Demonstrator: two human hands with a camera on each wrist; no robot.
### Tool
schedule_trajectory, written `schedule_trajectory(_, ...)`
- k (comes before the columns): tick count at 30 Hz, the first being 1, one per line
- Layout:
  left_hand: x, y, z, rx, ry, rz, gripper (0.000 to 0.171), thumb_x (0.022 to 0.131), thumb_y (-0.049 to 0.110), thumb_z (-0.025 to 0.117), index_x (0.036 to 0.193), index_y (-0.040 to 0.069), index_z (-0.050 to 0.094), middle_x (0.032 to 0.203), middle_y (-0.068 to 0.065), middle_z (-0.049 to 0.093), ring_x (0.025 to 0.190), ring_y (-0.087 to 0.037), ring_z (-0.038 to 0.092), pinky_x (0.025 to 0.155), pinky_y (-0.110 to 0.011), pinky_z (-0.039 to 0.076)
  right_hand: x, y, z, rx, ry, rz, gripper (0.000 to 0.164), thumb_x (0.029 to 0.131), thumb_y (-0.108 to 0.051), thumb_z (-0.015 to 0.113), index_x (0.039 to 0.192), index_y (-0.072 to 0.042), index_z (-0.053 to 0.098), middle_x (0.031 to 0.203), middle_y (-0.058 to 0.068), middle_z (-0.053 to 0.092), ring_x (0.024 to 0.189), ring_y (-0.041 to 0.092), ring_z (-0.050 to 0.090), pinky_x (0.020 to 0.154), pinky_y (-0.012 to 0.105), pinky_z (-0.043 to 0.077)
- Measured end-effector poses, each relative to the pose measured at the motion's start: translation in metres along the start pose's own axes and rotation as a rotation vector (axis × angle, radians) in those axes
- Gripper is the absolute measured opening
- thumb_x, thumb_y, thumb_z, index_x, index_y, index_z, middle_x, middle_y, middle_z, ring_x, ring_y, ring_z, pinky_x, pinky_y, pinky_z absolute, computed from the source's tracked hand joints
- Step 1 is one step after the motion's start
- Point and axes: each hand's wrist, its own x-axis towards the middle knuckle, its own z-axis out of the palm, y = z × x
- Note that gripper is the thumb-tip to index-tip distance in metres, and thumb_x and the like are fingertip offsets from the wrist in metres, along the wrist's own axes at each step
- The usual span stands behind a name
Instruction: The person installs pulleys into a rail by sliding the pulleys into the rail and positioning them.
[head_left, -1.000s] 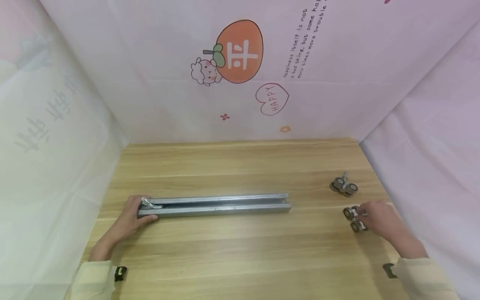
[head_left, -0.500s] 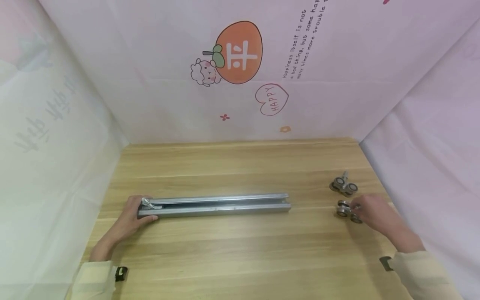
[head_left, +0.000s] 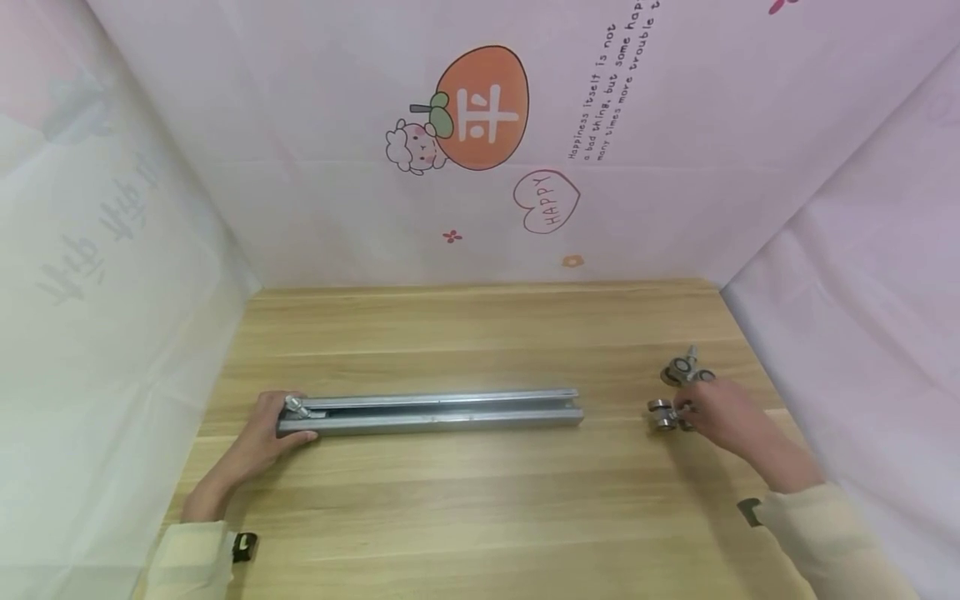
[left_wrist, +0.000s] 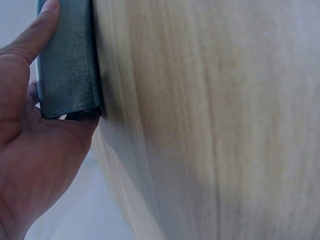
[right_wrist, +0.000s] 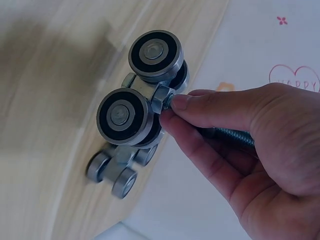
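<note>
A metal channel track (head_left: 450, 419) lies lengthwise across the table, its slot facing up. My left hand (head_left: 262, 433) grips its left end, thumb along the near side, as the left wrist view also shows. A bolt (head_left: 296, 407) sticks up from the slot beside that hand. On the right, my right hand (head_left: 723, 412) pinches the threaded bolt of a roller trolley (right_wrist: 125, 115) between thumb and fingers; its steel wheels have black rings. A second roller trolley (right_wrist: 114, 170) sits on the table behind it, partly hidden by the hand in the head view.
The wood-grain table (head_left: 450, 517) is enclosed at the back and sides by pale printed cloth (head_left: 337, 217). Dark wrist straps (head_left: 243, 547) show at the cream sleeves.
My right hand has lifted the roller trolley and carried it left and slightly away from me, turning it on the way. The left hand and the track stay in place.
</note>
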Motion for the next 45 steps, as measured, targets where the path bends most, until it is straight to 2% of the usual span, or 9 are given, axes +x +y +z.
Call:
schedule_trajectory(6,0.0,0.0,0.001,0.002,0.0,-0.001,0.061,0.079,0.021,0.078,0.127,-0.002,0.048,0.117,-0.021,0.044,0.108,-0.03,0.039,0.089,-0.046,0.033,0.013,-0.014,-0.001,0.003,-0.028,-0.031,0.015,0.069,0.003,0.076,0.077,-0.01,0.074,0.074,0.0,0.067,0.065,0.015,0.058,0.06,0.038,0.053)
schedule_trajectory(12,0.0,0.002,0.0,-0.01,-0.012,-0.018,0.061,0.08,0.022,0.078,0.127,-0.003,0.047,0.119,-0.022,0.043,0.109,-0.033,0.04,0.09,-0.051,0.034,0.025,-0.025,0.002,-0.021,-0.056,-0.023,0.015,0.071,-0.003,0.079,0.078,-0.015,0.074,0.073,-0.004,0.066,0.067,0.014,0.056,0.056,0.036,0.049)
schedule_trajectory(21,0.001,-0.002,-0.001,-0.004,-0.006,-0.004,0.062,0.079,0.023,0.079,0.127,-0.002,0.048,0.117,-0.02,0.045,0.108,-0.029,0.039,0.089,-0.045,0.034,0.04,-0.039,0.009,0.073,-0.082,-0.047,0.015,0.074,0.005,0.072,0.076,-0.01,0.073,0.071,-0.001,0.069,0.06,0.005,0.055,0.057,0.029,0.052)
schedule_trajectory(30,0.002,0.0,-0.001,-0.015,-0.011,-0.005,0.064,0.079,0.023,0.078,0.129,-0.003,0.048,0.119,-0.021,0.044,0.109,-0.03,0.039,0.09,-0.047,0.034,0.052,-0.05,0.016,0.093,-0.058,-0.097,0.019,0.072,0.01,0.07,0.076,-0.008,0.073,0.07,0.0,0.068,0.059,0.006,0.054,0.056,0.028,0.051)
schedule_trajectory(39,0.003,0.004,-0.001,-0.017,-0.005,-0.007,0.063,0.079,0.021,0.078,0.129,-0.005,0.048,0.118,-0.022,0.044,0.109,-0.03,0.039,0.09,-0.046,0.034,0.061,-0.057,0.023,0.067,-0.103,-0.087,0.021,0.074,0.009,0.066,0.073,-0.012,0.071,0.066,-0.004,0.063,0.054,0.006,0.048,0.051,0.025,0.046)
schedule_trajectory(45,0.001,0.005,-0.002,-0.012,0.001,-0.005,0.063,0.079,0.019,0.078,0.129,-0.005,0.048,0.118,-0.022,0.043,0.108,-0.03,0.039,0.089,-0.045,0.034,0.067,-0.064,0.026,0.058,-0.097,-0.091,0.021,0.074,0.008,0.065,0.071,-0.013,0.07,0.063,-0.007,0.06,0.052,0.006,0.046,0.049,0.025,0.044)
